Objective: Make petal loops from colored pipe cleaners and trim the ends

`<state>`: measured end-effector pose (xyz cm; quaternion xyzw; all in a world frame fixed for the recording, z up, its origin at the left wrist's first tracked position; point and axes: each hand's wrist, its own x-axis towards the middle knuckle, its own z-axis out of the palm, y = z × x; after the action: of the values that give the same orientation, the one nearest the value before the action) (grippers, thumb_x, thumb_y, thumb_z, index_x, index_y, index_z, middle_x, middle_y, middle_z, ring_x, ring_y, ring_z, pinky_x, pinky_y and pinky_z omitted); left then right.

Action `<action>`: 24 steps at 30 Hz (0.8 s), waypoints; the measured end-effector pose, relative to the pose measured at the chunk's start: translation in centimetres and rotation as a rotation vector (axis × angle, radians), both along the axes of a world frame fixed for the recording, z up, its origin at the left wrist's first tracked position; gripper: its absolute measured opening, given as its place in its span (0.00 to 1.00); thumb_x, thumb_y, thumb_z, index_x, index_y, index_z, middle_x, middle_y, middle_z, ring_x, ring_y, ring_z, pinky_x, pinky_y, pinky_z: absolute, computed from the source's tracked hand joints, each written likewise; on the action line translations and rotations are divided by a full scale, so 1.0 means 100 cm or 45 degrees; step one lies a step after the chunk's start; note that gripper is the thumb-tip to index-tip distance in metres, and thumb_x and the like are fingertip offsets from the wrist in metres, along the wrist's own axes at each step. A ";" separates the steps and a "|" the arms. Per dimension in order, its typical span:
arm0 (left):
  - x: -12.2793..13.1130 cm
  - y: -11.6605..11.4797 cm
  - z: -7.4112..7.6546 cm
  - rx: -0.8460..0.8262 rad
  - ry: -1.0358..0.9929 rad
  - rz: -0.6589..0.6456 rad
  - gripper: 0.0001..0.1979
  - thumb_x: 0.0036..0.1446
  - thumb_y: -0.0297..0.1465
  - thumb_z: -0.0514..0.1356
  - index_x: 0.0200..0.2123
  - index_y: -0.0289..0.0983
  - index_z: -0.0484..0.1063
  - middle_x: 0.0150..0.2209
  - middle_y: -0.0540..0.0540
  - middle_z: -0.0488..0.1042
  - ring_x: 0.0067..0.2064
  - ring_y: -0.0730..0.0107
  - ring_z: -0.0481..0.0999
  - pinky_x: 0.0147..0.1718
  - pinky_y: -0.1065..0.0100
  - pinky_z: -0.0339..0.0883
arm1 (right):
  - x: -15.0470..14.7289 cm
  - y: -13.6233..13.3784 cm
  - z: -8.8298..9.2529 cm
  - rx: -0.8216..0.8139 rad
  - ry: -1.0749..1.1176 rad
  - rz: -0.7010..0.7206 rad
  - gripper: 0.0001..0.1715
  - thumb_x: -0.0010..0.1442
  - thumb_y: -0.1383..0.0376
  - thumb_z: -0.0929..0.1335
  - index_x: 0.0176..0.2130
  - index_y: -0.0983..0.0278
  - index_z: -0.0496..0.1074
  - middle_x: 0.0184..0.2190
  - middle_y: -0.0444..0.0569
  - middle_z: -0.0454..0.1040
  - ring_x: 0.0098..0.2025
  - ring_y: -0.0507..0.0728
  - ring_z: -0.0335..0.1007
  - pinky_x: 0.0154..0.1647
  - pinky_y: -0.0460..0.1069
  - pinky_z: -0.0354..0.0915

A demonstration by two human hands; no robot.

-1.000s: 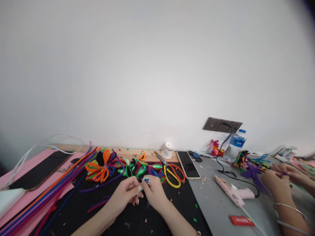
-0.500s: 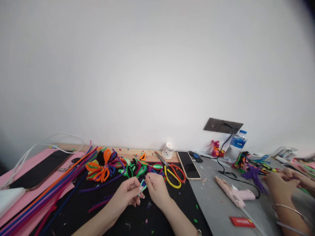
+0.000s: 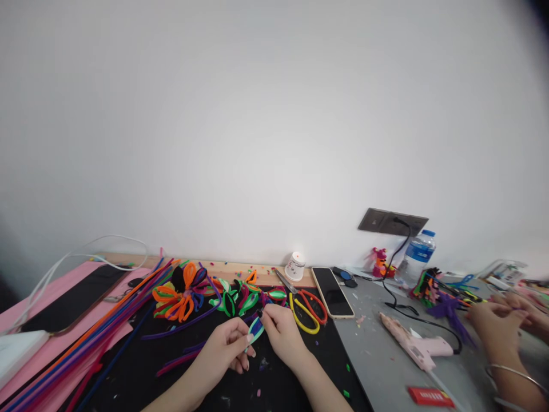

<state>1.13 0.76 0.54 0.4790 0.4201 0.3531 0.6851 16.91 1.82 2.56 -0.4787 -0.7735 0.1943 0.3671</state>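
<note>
Over the black mat, my left hand pinches the lower end of a small leaf-shaped pipe-cleaner loop, light green outside and blue within. My right hand is closed on the loop's upper end, where a dark tip shows at the fingers. Just behind my hands lie several green, purple and orange looped pipe-cleaner pieces. To their left sits an orange pipe-cleaner flower. Scissors with yellow and red handles rest beyond my right hand.
Long pipe cleaners lie on pink paper at left, near a dark tablet. A paper cup, phone, pink glue gun, red box and bottle stand rightward. A co-worker's hands work at far right.
The view has shifted slightly, so everything sits a little lower and further right. My hands have parted a little, showing more of the green and blue loop between them.
</note>
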 end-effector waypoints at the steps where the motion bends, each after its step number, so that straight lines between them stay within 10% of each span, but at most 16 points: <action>1: 0.000 -0.001 0.001 -0.006 0.008 -0.006 0.20 0.41 0.45 0.63 0.26 0.37 0.59 0.19 0.53 0.73 0.15 0.79 0.69 0.14 0.79 0.60 | 0.000 0.000 0.000 0.023 -0.017 0.007 0.18 0.59 0.70 0.58 0.20 0.63 0.48 0.19 0.39 0.52 0.22 0.49 0.50 0.23 0.44 0.46; 14: 0.000 -0.004 0.003 0.053 0.030 -0.089 0.19 0.46 0.46 0.60 0.25 0.37 0.58 0.18 0.53 0.73 0.15 0.78 0.70 0.14 0.79 0.59 | -0.005 -0.012 0.010 -0.015 -0.218 0.146 0.14 0.58 0.72 0.58 0.22 0.63 0.53 0.20 0.40 0.57 0.23 0.48 0.54 0.24 0.43 0.47; 24: -0.001 -0.004 0.008 0.014 0.163 -0.031 0.16 0.49 0.42 0.57 0.34 0.36 0.63 0.25 0.50 0.73 0.25 0.71 0.76 0.18 0.77 0.63 | 0.011 -0.002 0.008 0.081 -0.140 -0.130 0.14 0.60 0.69 0.59 0.23 0.64 0.60 0.20 0.41 0.60 0.23 0.50 0.57 0.25 0.44 0.51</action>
<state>1.04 0.37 1.31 0.5095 0.4551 0.3155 0.6586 18.02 1.65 3.37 -0.5156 -0.7729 0.1240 0.3484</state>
